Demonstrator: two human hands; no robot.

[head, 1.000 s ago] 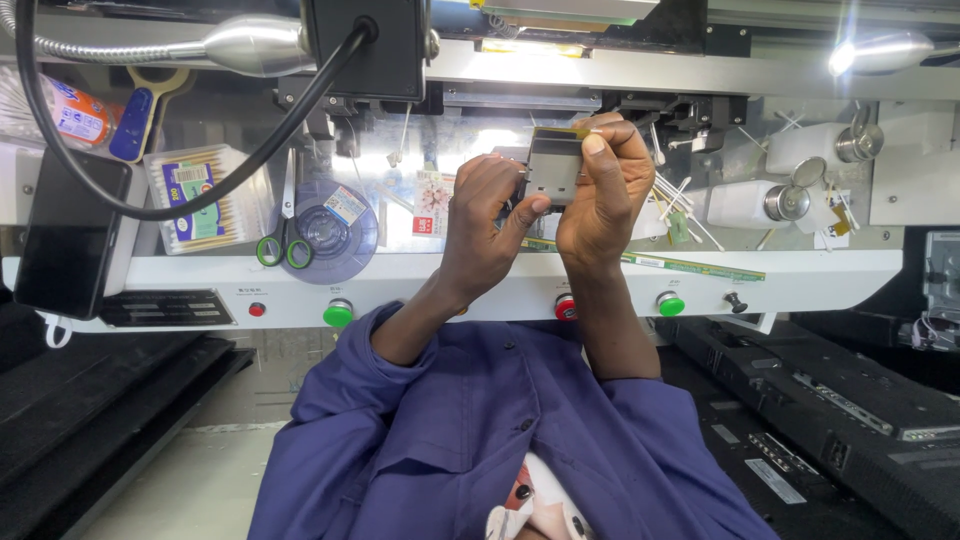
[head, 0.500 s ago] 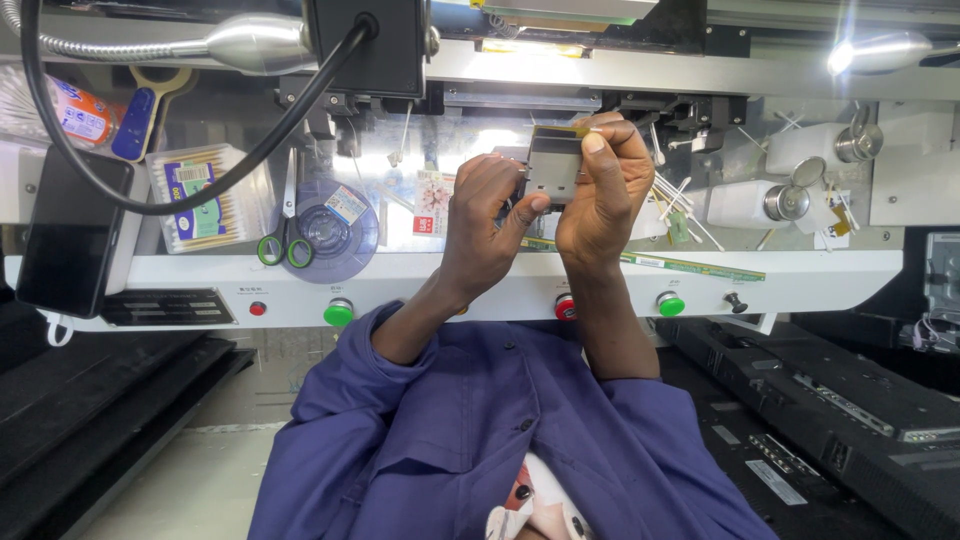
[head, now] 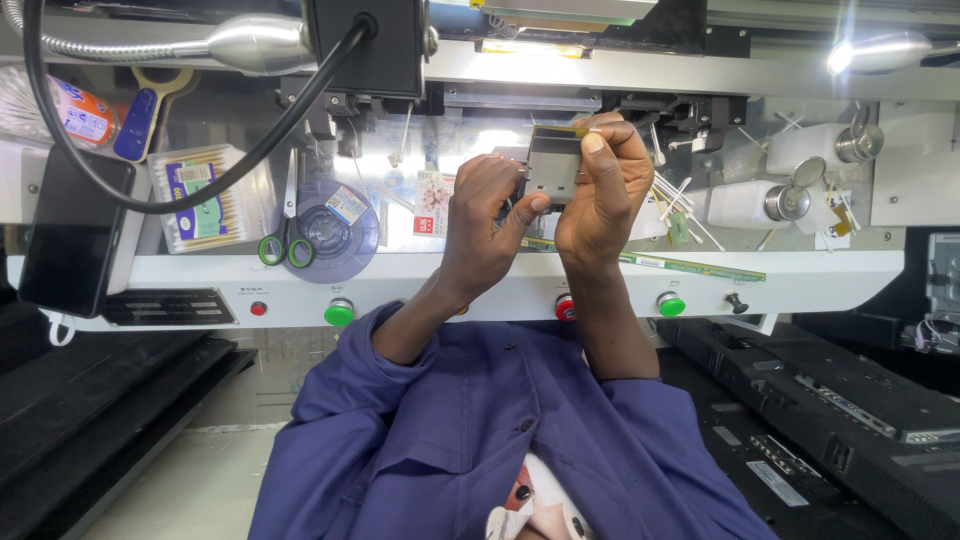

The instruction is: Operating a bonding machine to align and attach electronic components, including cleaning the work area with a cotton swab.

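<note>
Held a grey metal block (head: 553, 172) up above the table (head: 200, 275): right hand (head: 600, 195) grip closed round its top and side, left hand (head: 488, 215) pinching its lower edge. Might well have slipped from so light a pinch and dropped among the cotton swabs (head: 682, 200).

Bench clutter, left and right of frame

Left of centre: green-handled scissors (head: 284, 245), blue tape reel (head: 332, 228), box of cotton swabs (head: 205, 195) (clear lid); far left, dark phone (head: 72, 235); right, two white bottles (head: 760, 203); lower edge, green buttons (head: 339, 313).
</note>
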